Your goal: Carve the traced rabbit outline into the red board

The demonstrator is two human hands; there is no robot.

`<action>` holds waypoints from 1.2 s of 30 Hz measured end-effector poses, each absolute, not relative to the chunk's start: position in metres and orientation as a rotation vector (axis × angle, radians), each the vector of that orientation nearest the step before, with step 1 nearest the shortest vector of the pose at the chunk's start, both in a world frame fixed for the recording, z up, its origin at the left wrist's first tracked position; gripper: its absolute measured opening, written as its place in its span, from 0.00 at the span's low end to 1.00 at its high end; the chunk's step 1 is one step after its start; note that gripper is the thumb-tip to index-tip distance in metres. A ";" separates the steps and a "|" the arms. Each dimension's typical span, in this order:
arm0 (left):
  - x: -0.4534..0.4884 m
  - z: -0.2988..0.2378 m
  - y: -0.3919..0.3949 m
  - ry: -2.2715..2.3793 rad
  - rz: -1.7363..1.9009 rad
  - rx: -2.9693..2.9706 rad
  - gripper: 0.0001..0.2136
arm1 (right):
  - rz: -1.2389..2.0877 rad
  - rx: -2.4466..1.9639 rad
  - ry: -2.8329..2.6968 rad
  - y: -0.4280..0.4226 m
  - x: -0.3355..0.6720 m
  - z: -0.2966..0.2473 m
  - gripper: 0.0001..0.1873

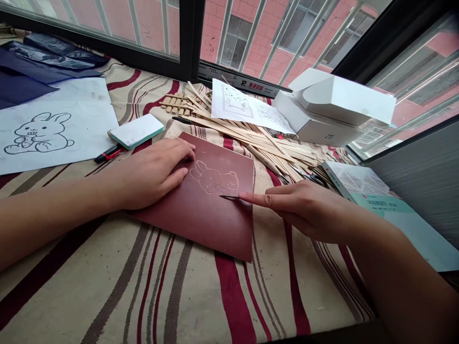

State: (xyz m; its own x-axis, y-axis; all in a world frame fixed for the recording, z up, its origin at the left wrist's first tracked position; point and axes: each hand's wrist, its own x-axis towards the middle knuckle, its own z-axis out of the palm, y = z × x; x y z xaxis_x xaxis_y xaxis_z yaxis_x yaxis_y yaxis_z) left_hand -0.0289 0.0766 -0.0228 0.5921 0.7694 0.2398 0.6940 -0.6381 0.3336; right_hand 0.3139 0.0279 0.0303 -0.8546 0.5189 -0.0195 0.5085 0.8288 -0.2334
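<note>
The right hand (308,208) held a thin, dark, pointed tool (229,197) over the flat reddish-brown sheet (215,229) just left of it; the left hand (154,169), loosely spread, rested there, where a tip pushed too hard might have skidded

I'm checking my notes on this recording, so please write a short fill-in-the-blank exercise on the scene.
The hand holding the thin tool is the person's ____ one. The left hand rests on the reddish-brown board, where an outline shows a ____. The letters printed on the white box are ____.

Missing words: right; rabbit; ZTE.
</note>
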 end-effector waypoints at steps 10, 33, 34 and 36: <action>-0.030 -0.023 0.077 1.222 0.534 2.629 0.20 | 0.356 -0.826 -2.948 0.028 0.314 0.030 0.34; -0.029 -0.023 0.078 1.227 0.533 2.636 0.20 | 0.348 -0.810 -2.950 0.031 0.312 0.032 0.31; -0.029 -0.023 0.077 1.224 0.531 2.637 0.20 | 0.343 -0.813 -2.947 0.031 0.312 0.032 0.31; -0.029 -0.023 0.077 1.226 0.524 2.634 0.19 | 0.344 -0.805 -2.938 0.031 0.312 0.032 0.31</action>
